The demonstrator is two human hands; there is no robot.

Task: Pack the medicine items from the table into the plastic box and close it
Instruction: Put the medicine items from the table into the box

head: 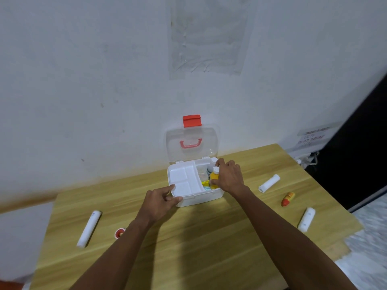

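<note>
A white plastic box (201, 198) stands open on the wooden table, its clear lid (192, 143) with red latch and handle upright against the wall. A white divided tray (184, 181) covers the box's left part. My right hand (228, 176) grips a yellow bottle (214, 177) with a white cap, upright inside the box's right side, beside a white bottle (212, 163). My left hand (161, 200) holds the box's front left corner. On the table lie a long white roll (89, 229), a small red-and-white tape roll (119, 232), a white roll (269, 183), a red-and-yellow tube (288, 198) and a white tube (306, 219).
The table (199, 237) butts against a white wall at the back. Its right edge drops off to a dark area and a patterned floor. A power strip with cables (307, 160) sits beyond the back right corner.
</note>
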